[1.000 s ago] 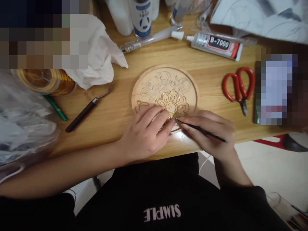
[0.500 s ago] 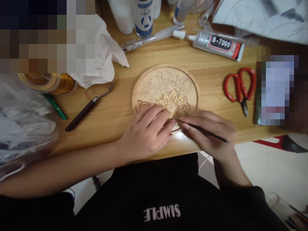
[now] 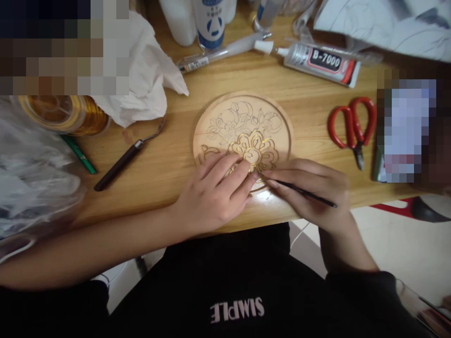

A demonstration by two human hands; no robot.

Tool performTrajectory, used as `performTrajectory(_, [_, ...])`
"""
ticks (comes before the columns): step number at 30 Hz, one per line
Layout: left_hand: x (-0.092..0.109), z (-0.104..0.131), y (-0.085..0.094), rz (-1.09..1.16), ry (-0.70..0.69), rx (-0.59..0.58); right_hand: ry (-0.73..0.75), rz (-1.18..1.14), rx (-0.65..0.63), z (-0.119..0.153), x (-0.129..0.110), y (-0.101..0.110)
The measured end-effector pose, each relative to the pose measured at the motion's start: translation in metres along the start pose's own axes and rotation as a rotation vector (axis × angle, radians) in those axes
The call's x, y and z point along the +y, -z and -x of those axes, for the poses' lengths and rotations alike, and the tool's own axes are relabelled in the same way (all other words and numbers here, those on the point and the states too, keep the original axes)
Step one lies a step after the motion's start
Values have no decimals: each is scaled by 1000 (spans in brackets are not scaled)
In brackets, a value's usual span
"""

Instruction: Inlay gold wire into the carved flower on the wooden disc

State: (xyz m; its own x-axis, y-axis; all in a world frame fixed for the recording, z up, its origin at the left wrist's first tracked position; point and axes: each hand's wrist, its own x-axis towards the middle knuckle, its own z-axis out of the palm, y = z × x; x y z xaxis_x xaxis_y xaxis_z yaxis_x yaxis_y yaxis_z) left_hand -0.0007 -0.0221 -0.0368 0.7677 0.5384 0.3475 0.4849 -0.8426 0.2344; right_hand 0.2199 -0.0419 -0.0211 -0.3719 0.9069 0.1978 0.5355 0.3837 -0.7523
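Note:
A round wooden plate (image 3: 243,99) with a raised rim lies on the table. Pencil-like flower outlines cover its far half, and a flower of gold wire (image 3: 267,144) sits nearer to me. My left hand (image 3: 220,192) rests palm down over the plate's near left part, fingers stretched out and pressing beside the wire flower. It hides some of the pattern. My right hand (image 3: 310,190) pinches slim black tweezers (image 3: 310,194), whose tip meets the flower's near edge, close to my left fingertips. Whatever is at the tip is too small to make out.
Red-handled scissors (image 3: 353,124) and a phone (image 3: 408,131) lie to the right. A B-7000 glue tube (image 3: 320,62), a clear pen (image 3: 225,50) and bottles (image 3: 210,26) are at the back. Leftward are a dark-handled hooked tool (image 3: 120,166), gold wire spool (image 3: 63,115), tissue (image 3: 144,70) and plastic bag (image 3: 35,188).
My right hand and the tweezers have shifted slightly to the right. My left hand keeps its place on the plate. The view itself has moved a little.

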Motion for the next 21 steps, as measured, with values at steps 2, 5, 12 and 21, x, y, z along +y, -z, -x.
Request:
performTrajectory(2, [0, -1, 0, -23, -4, 8, 25, 19, -11, 0, 2, 1])
performTrajectory(5, [1, -2, 0, -39, -5, 20, 61, 49, -19, -1, 4, 3])
performTrajectory(12, [0, -1, 0, -16, -12, 25, 154, 67, -86, -9, 5, 11])
performTrajectory(21, [0, -1, -1, 29, -4, 24, 221, 144, -251, -15, 6, 21])
